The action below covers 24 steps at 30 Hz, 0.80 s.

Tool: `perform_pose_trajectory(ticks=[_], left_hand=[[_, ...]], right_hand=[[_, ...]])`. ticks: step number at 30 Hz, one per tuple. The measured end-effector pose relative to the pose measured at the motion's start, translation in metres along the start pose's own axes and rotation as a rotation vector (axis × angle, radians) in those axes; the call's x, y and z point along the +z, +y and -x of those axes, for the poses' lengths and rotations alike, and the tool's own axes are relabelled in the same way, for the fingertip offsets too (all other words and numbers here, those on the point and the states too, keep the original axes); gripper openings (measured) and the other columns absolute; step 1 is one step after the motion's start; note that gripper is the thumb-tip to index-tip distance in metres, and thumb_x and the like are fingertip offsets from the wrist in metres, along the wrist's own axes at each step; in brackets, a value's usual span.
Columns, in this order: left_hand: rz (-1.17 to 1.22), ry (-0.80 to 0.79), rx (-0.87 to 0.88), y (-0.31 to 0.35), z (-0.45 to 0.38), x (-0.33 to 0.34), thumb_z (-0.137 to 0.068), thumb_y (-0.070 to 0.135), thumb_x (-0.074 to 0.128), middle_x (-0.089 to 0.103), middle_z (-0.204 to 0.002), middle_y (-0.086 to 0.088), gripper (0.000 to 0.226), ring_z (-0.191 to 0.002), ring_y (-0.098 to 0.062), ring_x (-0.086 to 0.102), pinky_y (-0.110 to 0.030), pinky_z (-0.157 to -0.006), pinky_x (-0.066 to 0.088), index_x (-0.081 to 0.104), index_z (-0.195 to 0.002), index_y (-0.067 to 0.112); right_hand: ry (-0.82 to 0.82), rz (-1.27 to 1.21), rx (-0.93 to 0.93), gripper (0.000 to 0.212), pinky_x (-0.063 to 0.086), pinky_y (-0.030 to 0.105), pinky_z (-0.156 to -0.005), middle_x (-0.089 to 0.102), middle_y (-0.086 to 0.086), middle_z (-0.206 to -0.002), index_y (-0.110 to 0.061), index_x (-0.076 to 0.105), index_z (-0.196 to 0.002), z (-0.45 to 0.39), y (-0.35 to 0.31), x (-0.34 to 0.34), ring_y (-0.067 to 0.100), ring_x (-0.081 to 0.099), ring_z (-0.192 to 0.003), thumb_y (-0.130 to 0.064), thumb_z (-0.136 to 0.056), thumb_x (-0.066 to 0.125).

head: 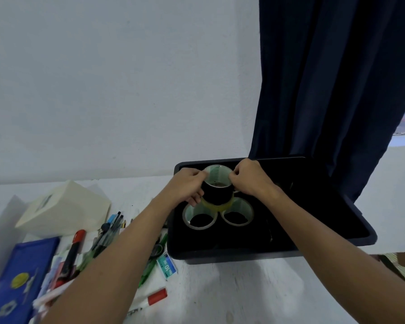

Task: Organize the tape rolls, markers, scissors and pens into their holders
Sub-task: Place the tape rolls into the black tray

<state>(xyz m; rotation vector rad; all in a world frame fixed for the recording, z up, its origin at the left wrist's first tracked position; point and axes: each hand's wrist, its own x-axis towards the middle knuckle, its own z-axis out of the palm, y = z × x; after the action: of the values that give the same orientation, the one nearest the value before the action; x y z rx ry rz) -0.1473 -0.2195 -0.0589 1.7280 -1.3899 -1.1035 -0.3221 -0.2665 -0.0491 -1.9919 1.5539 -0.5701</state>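
A black tray [351, 232] sits on the white table. Inside it two clear tape rolls [199, 217] [237, 212] lie flat side by side. On them rests a yellowish roll [218, 206] carrying a black roll [218, 194], topped by a clear roll [218, 175]. My left hand [185, 185] pinches the top clear roll's left side and its lower fingers curl against the black roll. My right hand [250, 178] pinches the top roll's right side. Red-capped markers [74, 251] [153, 299], pens [110, 230], a green pen [150, 267] and scissors [156, 250] lie left of the tray.
A cream box [66, 206] and a blue case [17, 281] stand at the left. A small staples box [167, 265] lies by the tray's front left corner. A dark curtain [325, 78] hangs behind the tray; the wall is close behind.
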Motion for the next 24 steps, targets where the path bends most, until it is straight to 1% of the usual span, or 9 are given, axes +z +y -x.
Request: perform_pose_trajectory(ticks=[2,5,10,12,14,16,18,20,24], left_hand=[[-0.056,0.01,0.005,-0.0003,-0.0005,0.002,-0.094,0.026,0.043,0.063,-0.07,-0.014,0.027,-0.05,-0.023,0.059,-0.031,-0.051,0.052,0.062,-0.093,0.007],[-0.065,0.009,-0.011,-0.0009,-0.0008,0.0012,-0.093,0.021,0.042,0.063,-0.07,-0.013,0.027,-0.049,-0.022,0.059,-0.029,-0.05,0.051,0.063,-0.09,0.005],[-0.067,-0.003,-0.039,0.0038,-0.0036,0.0021,-0.093,0.02,0.042,0.062,-0.069,-0.014,0.026,-0.049,-0.022,0.058,-0.029,-0.049,0.051,0.063,-0.088,0.006],[-0.065,-0.007,-0.049,0.0057,-0.0045,0.0025,-0.092,0.019,0.041,0.061,-0.069,-0.014,0.024,-0.049,-0.022,0.058,-0.029,-0.049,0.05,0.062,-0.085,0.008],[-0.059,-0.009,-0.061,0.0047,-0.0049,0.0028,-0.092,0.02,0.041,0.061,-0.069,-0.014,0.024,-0.049,-0.023,0.057,-0.029,-0.049,0.05,0.061,-0.084,0.008],[-0.039,-0.007,-0.075,0.0028,-0.0043,0.0031,-0.092,0.021,0.042,0.061,-0.069,-0.013,0.024,-0.049,-0.023,0.057,-0.03,-0.049,0.05,0.061,-0.087,0.008],[0.0,-0.011,-0.091,0.0014,-0.003,0.0036,-0.094,0.024,0.043,0.06,-0.07,-0.013,0.025,-0.049,-0.023,0.056,-0.029,-0.048,0.05,0.061,-0.096,0.007],[0.05,-0.027,-0.106,0.0011,-0.0011,0.003,-0.097,0.028,0.045,0.06,-0.071,-0.013,0.028,-0.049,-0.022,0.056,-0.029,-0.048,0.049,0.06,-0.105,0.007],[0.094,-0.043,-0.117,0.0019,0.0023,-0.0036,-0.097,0.04,0.046,0.06,-0.071,-0.013,0.037,-0.049,-0.021,0.054,-0.027,-0.047,0.048,0.058,-0.112,0.008]], right_hand=[[-0.028,-0.025,0.005,0.032,0.058,0.045,-0.059,0.071,0.021,-0.077,0.012,0.066,-0.079,-0.0006,0.0017,-0.0007,0.035,0.071,-0.073,-0.018,-0.083,0.054],[-0.04,-0.03,0.009,0.034,0.058,0.044,-0.062,0.072,0.02,-0.076,0.012,0.067,-0.08,-0.0008,0.0014,-0.0008,0.033,0.071,-0.073,-0.019,-0.084,0.055],[-0.046,-0.051,0.046,0.033,0.059,0.033,-0.063,0.073,0.014,-0.075,0.005,0.071,-0.085,-0.0029,0.0031,0.001,0.024,0.073,-0.068,-0.023,-0.087,0.054],[-0.052,-0.056,0.061,0.033,0.058,0.027,-0.058,0.073,0.013,-0.074,0.004,0.071,-0.086,-0.0032,0.0042,0.0,0.019,0.072,-0.066,-0.024,-0.087,0.054],[-0.064,-0.059,0.081,0.032,0.05,0.018,-0.045,0.073,0.011,-0.074,0.0,0.072,-0.087,-0.002,0.0053,-0.001,0.013,0.069,-0.059,-0.027,-0.088,0.054],[-0.092,-0.079,0.094,0.031,0.042,0.017,-0.04,0.073,0.009,-0.073,-0.005,0.072,-0.088,-0.0004,0.0062,-0.0009,0.012,0.061,-0.052,-0.03,-0.089,0.053],[-0.115,-0.12,0.1,0.029,0.043,0.02,-0.04,0.072,0.009,-0.071,-0.009,0.072,-0.09,0.0,0.0076,-0.0001,0.012,0.057,-0.05,-0.03,-0.091,0.052],[-0.124,-0.137,0.103,0.028,0.043,0.02,-0.04,0.071,0.008,-0.071,-0.01,0.072,-0.093,-0.0006,0.0091,-0.0008,0.011,0.056,-0.05,-0.03,-0.092,0.052],[-0.106,-0.063,0.058,0.041,0.043,0.021,-0.045,0.071,0.007,-0.075,-0.009,0.071,-0.09,0.0014,0.0086,-0.0084,0.01,0.059,-0.055,-0.046,-0.091,0.055]])
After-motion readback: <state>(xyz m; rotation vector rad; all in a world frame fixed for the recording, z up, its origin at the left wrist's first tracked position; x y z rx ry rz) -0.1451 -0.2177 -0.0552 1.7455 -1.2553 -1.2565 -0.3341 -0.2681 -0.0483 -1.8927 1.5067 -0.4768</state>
